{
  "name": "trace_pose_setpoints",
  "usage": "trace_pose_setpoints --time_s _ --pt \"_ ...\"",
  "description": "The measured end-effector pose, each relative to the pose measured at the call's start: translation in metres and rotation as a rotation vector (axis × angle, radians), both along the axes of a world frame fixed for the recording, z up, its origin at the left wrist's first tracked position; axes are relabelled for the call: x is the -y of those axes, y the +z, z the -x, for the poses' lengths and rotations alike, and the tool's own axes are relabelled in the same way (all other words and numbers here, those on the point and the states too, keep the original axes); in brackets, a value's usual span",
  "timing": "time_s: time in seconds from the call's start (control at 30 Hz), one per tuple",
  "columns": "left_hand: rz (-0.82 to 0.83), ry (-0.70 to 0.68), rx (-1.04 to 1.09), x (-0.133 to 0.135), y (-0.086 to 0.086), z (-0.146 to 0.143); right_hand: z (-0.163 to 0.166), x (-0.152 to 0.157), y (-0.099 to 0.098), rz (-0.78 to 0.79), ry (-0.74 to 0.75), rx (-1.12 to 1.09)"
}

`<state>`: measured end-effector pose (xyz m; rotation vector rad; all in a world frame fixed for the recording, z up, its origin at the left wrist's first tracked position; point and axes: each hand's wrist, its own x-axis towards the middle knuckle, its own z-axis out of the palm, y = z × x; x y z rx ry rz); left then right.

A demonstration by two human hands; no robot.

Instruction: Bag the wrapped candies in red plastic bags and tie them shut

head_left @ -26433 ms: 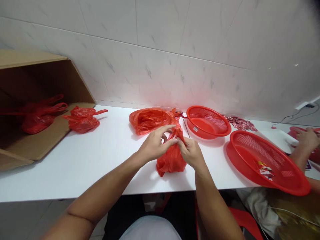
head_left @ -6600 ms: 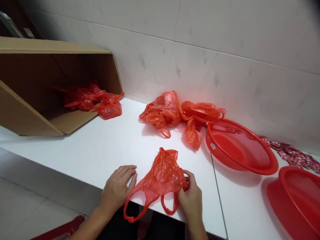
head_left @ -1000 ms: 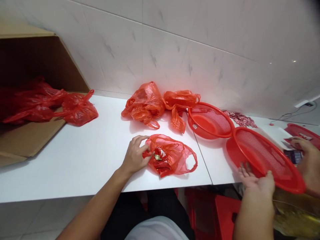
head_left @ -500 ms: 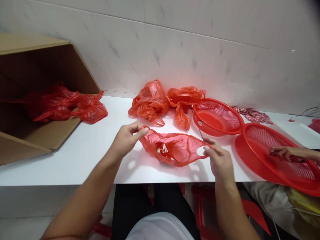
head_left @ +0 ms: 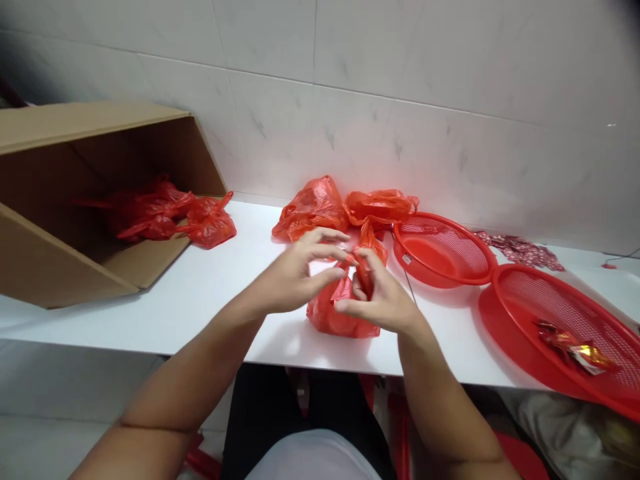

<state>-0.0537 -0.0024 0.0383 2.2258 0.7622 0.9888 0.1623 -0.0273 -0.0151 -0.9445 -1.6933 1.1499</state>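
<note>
A red plastic bag (head_left: pixel 333 320) stands on the white table in front of me, its top gathered upward between my hands. My left hand (head_left: pixel 300 273) is beside the gathered top, fingers stretched out and thumb apart, fingertips close to the red plastic. My right hand (head_left: pixel 387 297) curls its fingers around a strip of the bag's top from the other side. The hands nearly meet at the fingertips and hide part of the bag's upper end. What lies inside the bag does not show.
A cardboard box (head_left: pixel 55 257) on its side holds several tied red bags (head_left: pixel 213 223). Behind my hands lie a crumpled bag pile (head_left: pixel 315 203) and another red bag (head_left: pixel 380 203). To the right are a red basket (head_left: pixel 440 277) and a larger basket (head_left: pixel 505 287) holding shiny wrapped pieces (head_left: pixel 575 347).
The bag, spread wide between my hands before, is now gathered at its top, and my hands have come together. The other person's hand has left the right basket, where shiny packets now show.
</note>
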Motion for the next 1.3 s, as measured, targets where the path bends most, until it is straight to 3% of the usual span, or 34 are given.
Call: trace_pose_setpoints --time_s 0.1,0.17,0.3,0.4,0.57,0.67,0.8,0.97,1.1,1.2,1.3 --pt "-0.071 -0.126 -0.181 0.008 0.010 -0.003 0.017 -0.009 -0.001 -0.021 0.092 0.077" --pt "-0.096 -0.132 -0.173 0.008 0.009 0.005 0.018 -0.012 -0.001 0.052 0.107 0.022" --pt "-0.054 0.026 -0.046 0.000 -0.015 0.019 0.012 -0.010 -0.001 0.307 0.173 -0.098" --pt "-0.021 0.069 0.007 -0.002 -0.035 0.016 0.012 -0.009 -0.003 0.375 0.254 -0.085" --pt "-0.084 0.025 0.130 0.007 -0.050 0.003 0.010 -0.012 -0.007 0.356 0.090 -0.175" --pt "0.030 -0.045 0.192 0.009 -0.064 -0.007 0.002 -0.013 -0.006 0.267 0.102 -0.191" --pt "0.321 -0.148 0.204 0.006 -0.085 -0.016 -0.012 -0.007 -0.005 0.024 0.209 0.042" --pt "0.650 -0.226 0.227 0.000 -0.090 -0.012 -0.022 -0.004 -0.025 -0.500 -0.013 0.296" --pt "0.958 -0.279 0.363 -0.003 -0.098 -0.015 -0.018 -0.005 -0.052 -0.725 -0.148 0.331" --pt "0.964 -0.271 0.391 -0.004 -0.106 -0.021 -0.013 -0.005 -0.064 -0.765 -0.177 0.383" --pt "0.819 -0.180 0.323 -0.006 -0.109 -0.021 -0.012 -0.003 -0.066 -0.747 -0.175 0.436"
